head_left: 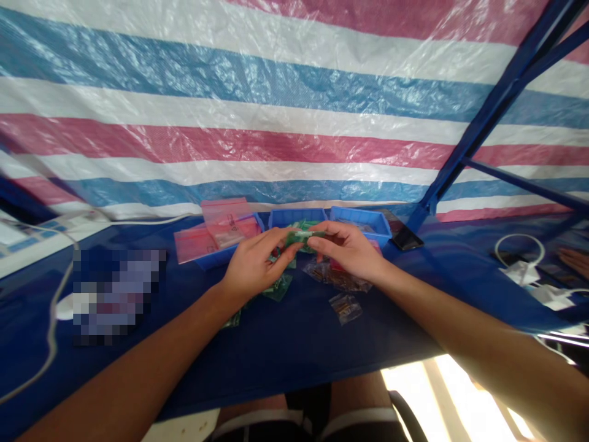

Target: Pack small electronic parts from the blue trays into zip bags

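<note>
- My left hand point(252, 265) is closed. Its thumb and fingers pinch one end of a green plastic bag point(301, 238).
- My right hand point(346, 250) is closed too. It pinches the other end of the same bag.
- The green plastic bag is up off the table, right between my two hands. It has a pale band around its middle.
- Just under my left hand lie more green bags point(278, 287). My hand hides part of them.
- Just under my right hand lies a see-through bag of little brown things point(338, 276). A smaller bag of brown things point(345, 309) lies a bit nearer to me.
- Past my hands stand three blue plastic bins point(298, 218), side by side.
- Pink zip bags point(225, 221) lie on the bin past my left hand.
- Past my right hand, a black phone point(407, 238) lies on the blue cloth point(276, 362).
- Far to the right of my right hand are a white cable point(519, 252) and another person's hand point(575, 261).
- Left of my left hand is a blurry patch point(115, 294). I cannot tell what it is.
- A striped plastic tarp point(276, 141) hangs past the bins.
</note>
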### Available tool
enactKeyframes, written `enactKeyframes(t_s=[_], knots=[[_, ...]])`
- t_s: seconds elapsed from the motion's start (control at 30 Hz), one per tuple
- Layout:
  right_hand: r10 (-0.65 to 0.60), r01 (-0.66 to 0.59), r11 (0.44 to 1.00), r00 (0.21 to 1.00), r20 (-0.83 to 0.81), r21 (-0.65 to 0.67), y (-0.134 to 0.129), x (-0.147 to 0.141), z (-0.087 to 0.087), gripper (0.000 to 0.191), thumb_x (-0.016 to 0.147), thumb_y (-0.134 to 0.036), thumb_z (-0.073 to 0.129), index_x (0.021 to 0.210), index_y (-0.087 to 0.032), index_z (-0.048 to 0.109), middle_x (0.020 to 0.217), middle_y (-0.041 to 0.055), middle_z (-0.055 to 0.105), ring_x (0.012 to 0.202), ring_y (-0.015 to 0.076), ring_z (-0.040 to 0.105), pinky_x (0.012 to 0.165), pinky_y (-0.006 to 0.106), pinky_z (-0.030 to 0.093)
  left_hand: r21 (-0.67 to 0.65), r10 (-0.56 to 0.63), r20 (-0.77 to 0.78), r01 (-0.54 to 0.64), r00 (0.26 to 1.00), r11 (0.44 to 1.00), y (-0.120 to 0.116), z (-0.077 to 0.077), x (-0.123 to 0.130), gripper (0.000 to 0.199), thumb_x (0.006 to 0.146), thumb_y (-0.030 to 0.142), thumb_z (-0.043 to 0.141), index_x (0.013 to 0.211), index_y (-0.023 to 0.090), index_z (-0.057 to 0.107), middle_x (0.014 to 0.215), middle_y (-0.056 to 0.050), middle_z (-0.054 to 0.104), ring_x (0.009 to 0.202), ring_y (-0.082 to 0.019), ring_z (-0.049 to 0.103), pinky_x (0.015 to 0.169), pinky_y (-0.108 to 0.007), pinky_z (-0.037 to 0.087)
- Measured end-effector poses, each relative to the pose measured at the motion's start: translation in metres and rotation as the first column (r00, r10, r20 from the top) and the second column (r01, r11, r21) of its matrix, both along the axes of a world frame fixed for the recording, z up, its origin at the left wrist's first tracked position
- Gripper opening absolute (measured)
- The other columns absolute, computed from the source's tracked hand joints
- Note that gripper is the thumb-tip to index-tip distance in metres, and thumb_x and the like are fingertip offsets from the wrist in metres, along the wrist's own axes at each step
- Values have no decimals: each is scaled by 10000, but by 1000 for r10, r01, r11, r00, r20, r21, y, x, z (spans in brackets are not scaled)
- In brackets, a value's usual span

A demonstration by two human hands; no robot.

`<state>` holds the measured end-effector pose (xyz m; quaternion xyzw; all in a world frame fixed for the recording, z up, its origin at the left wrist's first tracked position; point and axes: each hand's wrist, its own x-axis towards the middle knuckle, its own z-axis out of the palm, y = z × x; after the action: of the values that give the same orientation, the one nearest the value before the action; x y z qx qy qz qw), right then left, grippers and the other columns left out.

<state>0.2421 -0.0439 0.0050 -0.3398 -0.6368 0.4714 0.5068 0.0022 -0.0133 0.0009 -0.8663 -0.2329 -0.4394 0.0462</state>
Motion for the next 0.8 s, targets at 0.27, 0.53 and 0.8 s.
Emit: enactKeyframes(t_s=[0.27, 0.53, 0.8], knots=[[-34, 30, 997, 998, -55, -72, 8, 6, -7, 471, 861, -517, 894, 1194, -223, 735, 773, -40, 723, 554, 119, 614, 559, 260, 527, -76, -98, -31, 95, 995, 993, -3, 10, 3, 636, 945, 410, 837, 1499, 225, 586, 1436, -163, 639, 1298, -304, 663, 1086, -452, 591], [38, -48, 982, 998, -58, -185, 5, 1, -6, 447, 911, -624, 806, 1063, -204, 790, 908, 34, 767, 693, 148, 696, 569, 242, 550, -11, -159, -19, 159, 987, 987, 5, 5, 0, 253, 1027, 197, 713, 1279, 203, 720, 1207, -107, 779, 1119, -227, 737, 1037, -393, 589], [67, -68, 992, 998, -13, -103, 3, 2, -4, 513, 988, -705, 665, 1069, -217, 801, 947, 65, 764, 857, 204, 719, 641, 273, 574, -43, -66, 5, 66, 998, 997, 1, 1, 0, 256, 1048, 280, 715, 1287, 189, 728, 1037, -52, 805, 762, -127, 719, 750, -241, 577]])
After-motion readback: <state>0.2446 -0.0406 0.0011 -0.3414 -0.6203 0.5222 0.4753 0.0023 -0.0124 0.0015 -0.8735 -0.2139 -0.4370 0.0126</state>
